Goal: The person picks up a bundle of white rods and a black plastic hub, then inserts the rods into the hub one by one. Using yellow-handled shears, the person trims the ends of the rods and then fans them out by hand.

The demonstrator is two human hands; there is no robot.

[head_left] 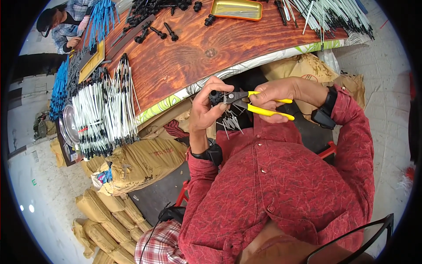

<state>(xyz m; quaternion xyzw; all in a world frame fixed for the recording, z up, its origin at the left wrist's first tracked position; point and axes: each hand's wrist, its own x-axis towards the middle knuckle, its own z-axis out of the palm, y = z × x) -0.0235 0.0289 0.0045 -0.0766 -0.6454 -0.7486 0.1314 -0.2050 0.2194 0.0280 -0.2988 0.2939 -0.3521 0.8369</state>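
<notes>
My left hand is closed around a small black plastic fitting, held in front of my chest just off the table's edge. My right hand grips cutting pliers with yellow handles, its fingers wrapped about them. The dark jaws of the pliers meet the fitting next to my left fingertips; whether they bite on it is too small to tell. Below the hands a cluster of thin pale sticks hangs down, its upper ends hidden behind my fingers.
On the wooden table lie loose black fittings, a yellow-rimmed tray of thin pins, and bundles of white sticks and blue sticks. Paper sacks stand below. Another person works at far left.
</notes>
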